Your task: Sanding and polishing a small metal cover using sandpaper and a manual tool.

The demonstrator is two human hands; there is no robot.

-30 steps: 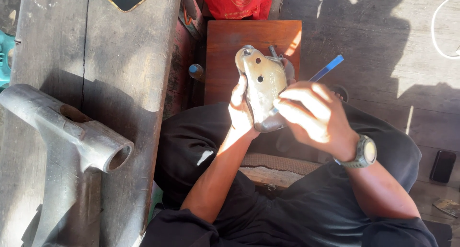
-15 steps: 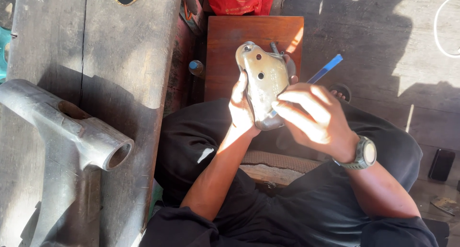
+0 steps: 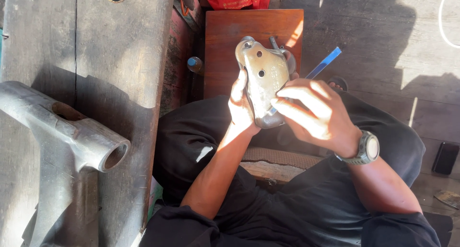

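Observation:
My left hand (image 3: 241, 107) grips a tan metal casting (image 3: 263, 81) with two small holes, holding it upright over my lap. My right hand (image 3: 314, 115) is closed on a thin blue tool (image 3: 325, 63), whose handle sticks out up and to the right while its working end lies against the casting's lower right edge. A watch (image 3: 366, 147) sits on my right wrist. Both hands are in bright sun above my black trousers.
A brown wooden board (image 3: 230, 41) lies just beyond the casting. A grey metal frame junction with open tubes (image 3: 79, 139) rests on the weathered wooden bench (image 3: 120, 60) at the left. A small bottle (image 3: 194, 64) stands in the gap. A dark phone (image 3: 445, 157) lies far right.
The casting and both hands have stayed almost in place; the right hand has shifted slightly along the casting's edge with the blue tool.

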